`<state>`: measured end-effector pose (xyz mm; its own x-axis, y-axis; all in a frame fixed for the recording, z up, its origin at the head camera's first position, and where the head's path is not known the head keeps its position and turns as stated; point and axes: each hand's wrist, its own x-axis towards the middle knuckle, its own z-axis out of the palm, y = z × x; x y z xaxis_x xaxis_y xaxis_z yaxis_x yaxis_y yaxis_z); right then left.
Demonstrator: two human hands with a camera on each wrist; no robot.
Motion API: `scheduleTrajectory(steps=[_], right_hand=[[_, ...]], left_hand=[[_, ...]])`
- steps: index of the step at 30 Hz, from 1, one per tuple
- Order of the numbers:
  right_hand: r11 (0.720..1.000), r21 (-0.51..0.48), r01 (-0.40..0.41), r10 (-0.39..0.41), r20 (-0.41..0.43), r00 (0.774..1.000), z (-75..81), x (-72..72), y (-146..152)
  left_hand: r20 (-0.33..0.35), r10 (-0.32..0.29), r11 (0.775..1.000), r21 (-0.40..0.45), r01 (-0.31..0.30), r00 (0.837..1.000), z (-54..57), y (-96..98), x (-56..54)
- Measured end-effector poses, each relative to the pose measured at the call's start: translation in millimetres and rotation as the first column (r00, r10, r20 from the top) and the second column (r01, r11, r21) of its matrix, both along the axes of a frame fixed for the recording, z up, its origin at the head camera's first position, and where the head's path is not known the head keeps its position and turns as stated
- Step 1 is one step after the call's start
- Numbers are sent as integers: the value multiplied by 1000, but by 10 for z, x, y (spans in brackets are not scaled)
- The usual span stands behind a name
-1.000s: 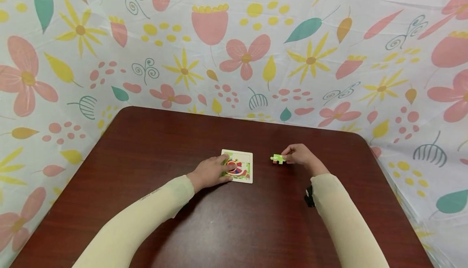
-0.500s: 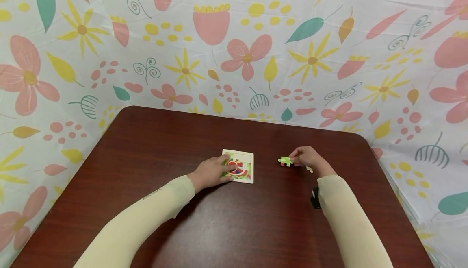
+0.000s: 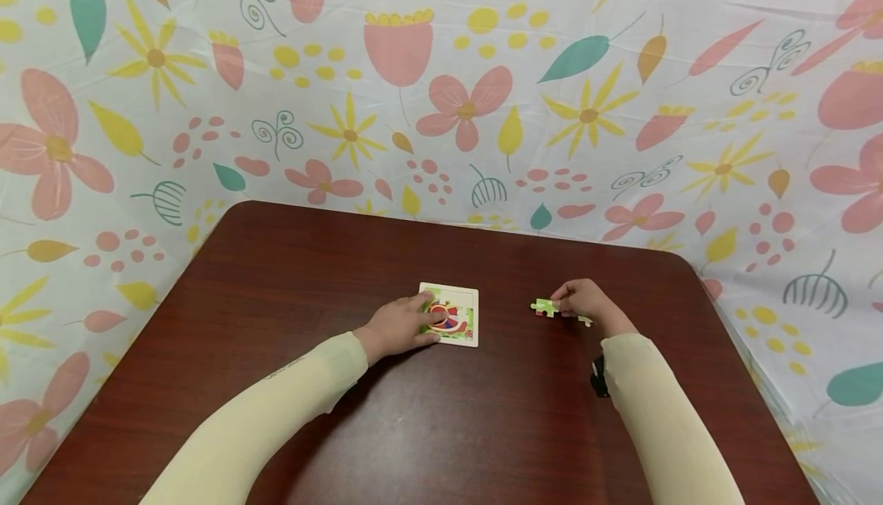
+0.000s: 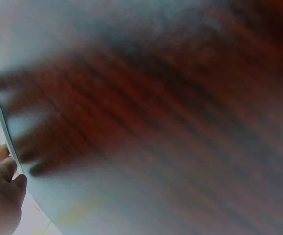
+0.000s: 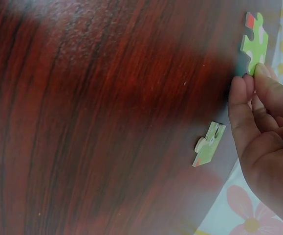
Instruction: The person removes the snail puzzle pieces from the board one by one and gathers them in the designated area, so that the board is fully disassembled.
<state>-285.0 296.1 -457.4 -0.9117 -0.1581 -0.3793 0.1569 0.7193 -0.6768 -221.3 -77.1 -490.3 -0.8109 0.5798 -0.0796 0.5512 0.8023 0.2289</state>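
Observation:
My left hand (image 3: 398,324) rests with spread fingers on a white-framed jigsaw puzzle board (image 3: 451,288), covering its left side. The board carries a colourful picture in red, blue and green, and a pale bare strip shows along its top. To the right, my right hand (image 3: 582,303) pinches a green puzzle piece (image 3: 545,307) between thumb and fingers; a red corner shows on it in the right wrist view. A second green piece (image 5: 209,144) lies on the table beside that hand, partly hidden by it in the head view. The left wrist view catches only a few fingers (image 4: 4,169) at the board's edge.
The dark red-brown wooden table (image 3: 414,428) has rounded far corners. Behind and beside it hangs a white cloth (image 3: 441,106) printed with flowers and leaves. A small black device (image 3: 599,377) sits under the right wrist.
My right hand has moved a little to the right with the pinched puzzle piece, and the second piece has come into view beside it. The left hand stays on the board.

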Motion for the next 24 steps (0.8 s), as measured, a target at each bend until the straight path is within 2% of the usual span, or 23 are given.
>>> scheduleTrajectory(steps=[7,16,24], right_hand=[[1000,16,20,-20,-9,1000,-32,-6,-13],[999,48,10,-9,-17,1000,6,-1,-52],[995,94,21,-18,-24,1000,2,-32,-81]], left_hand=[[-1,0,1000,-14,0,1000,23,-2,10],[5,3,1000,-3,-3,1000,36,-1,23],[-8,1,1000,-11,-1,1000,15,-1,13]])
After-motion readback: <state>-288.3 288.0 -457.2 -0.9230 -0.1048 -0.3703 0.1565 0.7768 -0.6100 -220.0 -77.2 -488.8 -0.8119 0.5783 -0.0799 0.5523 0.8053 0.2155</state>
